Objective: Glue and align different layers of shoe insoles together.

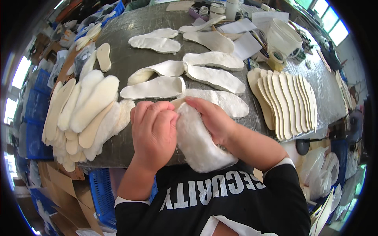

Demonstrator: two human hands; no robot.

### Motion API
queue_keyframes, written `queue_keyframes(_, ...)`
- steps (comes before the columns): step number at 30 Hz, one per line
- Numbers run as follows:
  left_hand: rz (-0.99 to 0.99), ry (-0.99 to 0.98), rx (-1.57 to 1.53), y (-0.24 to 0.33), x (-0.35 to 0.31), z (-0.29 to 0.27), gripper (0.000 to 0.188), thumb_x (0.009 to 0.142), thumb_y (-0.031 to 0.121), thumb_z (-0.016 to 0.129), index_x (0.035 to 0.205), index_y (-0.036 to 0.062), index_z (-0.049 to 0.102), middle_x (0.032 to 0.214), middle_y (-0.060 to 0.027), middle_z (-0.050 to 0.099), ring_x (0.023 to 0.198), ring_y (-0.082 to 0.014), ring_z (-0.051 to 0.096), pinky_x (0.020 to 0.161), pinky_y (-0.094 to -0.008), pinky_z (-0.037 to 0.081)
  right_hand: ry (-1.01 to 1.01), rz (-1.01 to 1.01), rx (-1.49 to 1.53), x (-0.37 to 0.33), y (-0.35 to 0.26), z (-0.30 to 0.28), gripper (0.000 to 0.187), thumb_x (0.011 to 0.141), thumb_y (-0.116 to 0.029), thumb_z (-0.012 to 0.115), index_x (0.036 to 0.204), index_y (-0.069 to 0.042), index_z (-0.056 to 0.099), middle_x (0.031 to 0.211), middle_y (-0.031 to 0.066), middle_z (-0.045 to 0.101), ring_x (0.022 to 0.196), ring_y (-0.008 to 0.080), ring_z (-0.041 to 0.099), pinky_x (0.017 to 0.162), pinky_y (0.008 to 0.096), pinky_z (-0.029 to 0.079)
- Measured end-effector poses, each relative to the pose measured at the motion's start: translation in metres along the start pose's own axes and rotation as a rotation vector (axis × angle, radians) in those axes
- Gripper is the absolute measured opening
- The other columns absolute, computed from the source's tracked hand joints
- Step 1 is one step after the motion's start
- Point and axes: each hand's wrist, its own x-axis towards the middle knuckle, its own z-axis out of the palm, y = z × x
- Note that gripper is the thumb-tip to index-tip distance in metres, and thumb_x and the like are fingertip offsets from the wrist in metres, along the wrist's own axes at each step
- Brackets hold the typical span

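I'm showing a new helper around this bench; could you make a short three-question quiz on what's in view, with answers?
1. True or false: the left hand and the right hand are both on the same fleecy white insole.

2. Where is the white bucket?
A) On the person's lap
B) On the far right part of the table
C) On top of the fleecy pile at the left

3. Fill in the blank: the overlapping row of smooth cream insoles lies to the person's ____.

Key: 1. True. 2. B. 3. Right.
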Motion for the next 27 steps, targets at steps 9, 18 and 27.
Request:
queue_keyframes(9, -0.955, -0.424, -0.768, -0.029, -0.008, 0.009, 0.012, 0.08, 0.004, 0.073, 0.088, -0.0013, 0.065, 0.076, -0.0027, 0.063, 0.063, -0.0085, 0.057, 0.048, -0.0236, 0.05, -0.099, 0.253, -0.103, 0.021, 0.0, -0.011, 0.035, 0.096, -0.027, 0.042, 0.109, 0.004, 0.057, 0.094, 0.0162, 0.066, 0.078, 0.0257, 0.068, 0.067, 0.04, 0.056)
queue_keyframes(18, -0.175, -0.287, 0.039, -0.026, -0.086, 0.031, 0.013, 0.072, -0.001, 0.066, 0.077, 0.0037, 0.055, 0.08, -0.0102, 0.057, 0.076, -0.0288, 0.056, 0.071, -0.0399, 0.043, 0.087, 0.421, -0.484, 0.105, 0.052, -0.046, 0.02, 0.089, -0.014, 0.055, 0.099, 0.0, 0.065, 0.093, 0.0137, 0.067, 0.08, 0.0233, 0.067, 0.069, 0.0368, 0.056)
queue_keyframes(27, -0.129, -0.466, -0.138, -0.022, -0.137, -0.002, 0.008, 0.075, 0.001, 0.059, 0.08, 0.0033, 0.053, 0.081, -0.0125, 0.054, 0.076, -0.031, 0.054, 0.072, -0.0423, 0.046, -0.292, -0.093, -1.332, 0.128, 0.114, -0.04, 0.023, 0.079, -0.023, 0.066, 0.083, -0.001, 0.071, 0.073, 0.0168, 0.066, 0.068, 0.0287, 0.063, 0.069, 0.039, 0.05)
